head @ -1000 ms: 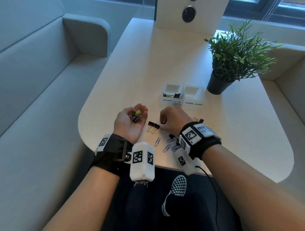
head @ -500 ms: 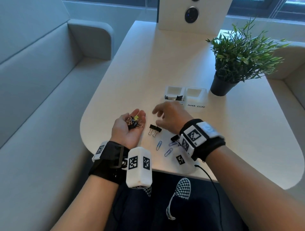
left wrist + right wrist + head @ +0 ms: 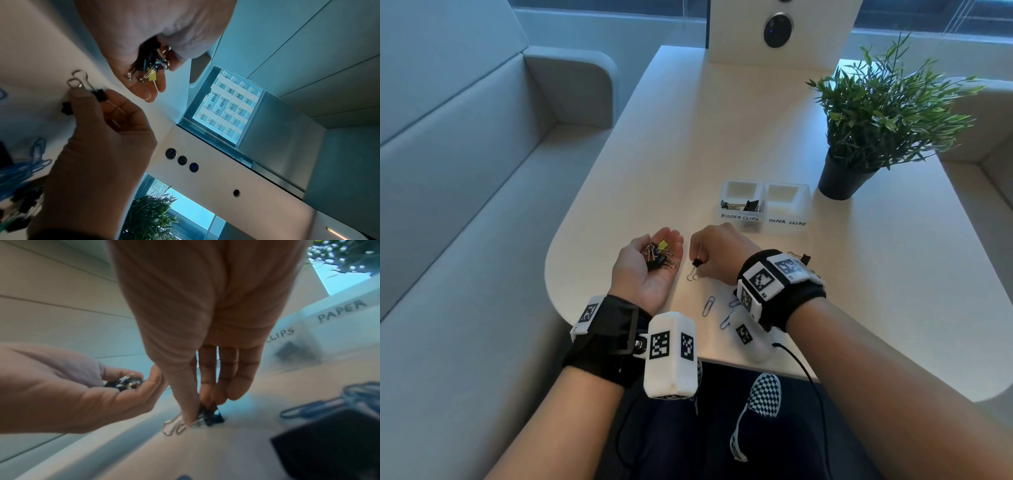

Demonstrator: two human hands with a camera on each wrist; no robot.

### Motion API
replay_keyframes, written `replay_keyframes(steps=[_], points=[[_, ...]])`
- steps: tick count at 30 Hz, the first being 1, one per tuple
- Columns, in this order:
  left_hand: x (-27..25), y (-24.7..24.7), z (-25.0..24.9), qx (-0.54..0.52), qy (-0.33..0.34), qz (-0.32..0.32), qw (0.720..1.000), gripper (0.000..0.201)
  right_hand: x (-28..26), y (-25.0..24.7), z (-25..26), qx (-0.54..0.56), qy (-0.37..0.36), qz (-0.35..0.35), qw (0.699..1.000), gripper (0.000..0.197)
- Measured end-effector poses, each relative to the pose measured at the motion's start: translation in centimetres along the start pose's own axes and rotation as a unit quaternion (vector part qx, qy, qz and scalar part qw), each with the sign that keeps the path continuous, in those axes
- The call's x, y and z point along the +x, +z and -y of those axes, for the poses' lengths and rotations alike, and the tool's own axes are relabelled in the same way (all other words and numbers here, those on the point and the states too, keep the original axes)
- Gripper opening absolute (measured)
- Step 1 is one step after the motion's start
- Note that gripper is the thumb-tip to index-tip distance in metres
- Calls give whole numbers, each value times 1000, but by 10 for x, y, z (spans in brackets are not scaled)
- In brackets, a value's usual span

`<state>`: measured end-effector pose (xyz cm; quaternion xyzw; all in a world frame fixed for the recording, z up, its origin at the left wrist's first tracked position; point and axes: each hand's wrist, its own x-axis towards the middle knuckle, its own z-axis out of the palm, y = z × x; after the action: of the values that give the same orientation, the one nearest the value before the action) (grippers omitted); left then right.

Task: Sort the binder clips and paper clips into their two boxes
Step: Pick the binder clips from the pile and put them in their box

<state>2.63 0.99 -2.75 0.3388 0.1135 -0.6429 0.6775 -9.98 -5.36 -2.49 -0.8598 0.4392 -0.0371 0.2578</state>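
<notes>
So the small black binder clip with the looped silver wire handles (image 3: 695,268) sits on the smooth off-white counter (image 3: 722,144) right under the right hand (image 3: 717,251). The thumb and fingertips (image 3: 207,398) are curled down and pinching its black folded-metal body, with the wire loops poking out toward the left hand. Whether it's lifted off the counter or not, I can't tell.

Just to the left of that, the left hand (image 3: 645,270) is palm up and cupped, fingers loosely curved around a little heap of binder clips (image 3: 659,253): mostly black ones with shiny wire handles, plus one yellow-green one on top near the fingers.

Behind the right hand's wrist, toward the person, a few thin blue wire paper clips (image 3: 709,306) lie flat on the counter. Another black binder clip (image 3: 803,257) peeks out on the far side of the right wrist strap.

Past the right hand's knuckles are two small white translucent plastic boxes touching side by side. The left box (image 3: 741,202) has handwritten "BINDER CLIPS" on the front and already has some black clips in it. The right box (image 3: 787,205) reads "PAPER CLIPS", and I can't make out anything in it.

Further out, right of the boxes, there's a bushy green artificial-looking plant in a matte black tapered pot (image 3: 840,180). Grey padded bench seating (image 3: 465,164) runs along the left hand's side.
</notes>
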Motion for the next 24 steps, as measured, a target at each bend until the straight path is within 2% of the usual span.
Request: replay_keyframes(steps=[10,15,19,21,24], points=[[15,3,9,14,-1,-8,1000,30,-4,-29,-4,100,-2,-88,991,7],[20,4,15,-19,-51,37,998,32,-6,-29,10,153,-23,-76,985,12],[15,9,14,-40,-61,17,997,32,-13,-33,-7,126,-2,-110,986,23],[14,8,10,-41,-56,10,998,32,-17,-31,-15,86,3,-59,995,31],[15,5,5,-40,-52,8,998,33,-17,-18,-13,-38,-14,48,998,43]])
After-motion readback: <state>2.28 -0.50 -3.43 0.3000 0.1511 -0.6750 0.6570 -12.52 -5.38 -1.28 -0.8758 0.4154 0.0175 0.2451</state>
